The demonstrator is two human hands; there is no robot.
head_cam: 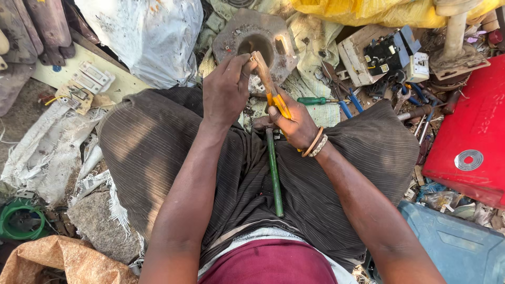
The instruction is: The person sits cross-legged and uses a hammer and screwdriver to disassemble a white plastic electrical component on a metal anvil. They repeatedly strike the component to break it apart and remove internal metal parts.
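I see both hands at scene centre over the lap — my right hand (294, 123) clamps the yellow-handled pliers (271, 89), my left hand (226, 87) pinches their far tip — just near the round metal plate (236, 29).

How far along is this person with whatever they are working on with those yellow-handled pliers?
Done: little shows as finished; loose tools lie scattered at the right. In hand: the right hand grips yellow-handled pliers, and the left hand pinches something small at their tip, too small to identify. A green rod lies across the lap. Left: a green screwdriver lies untouched beside the hands.
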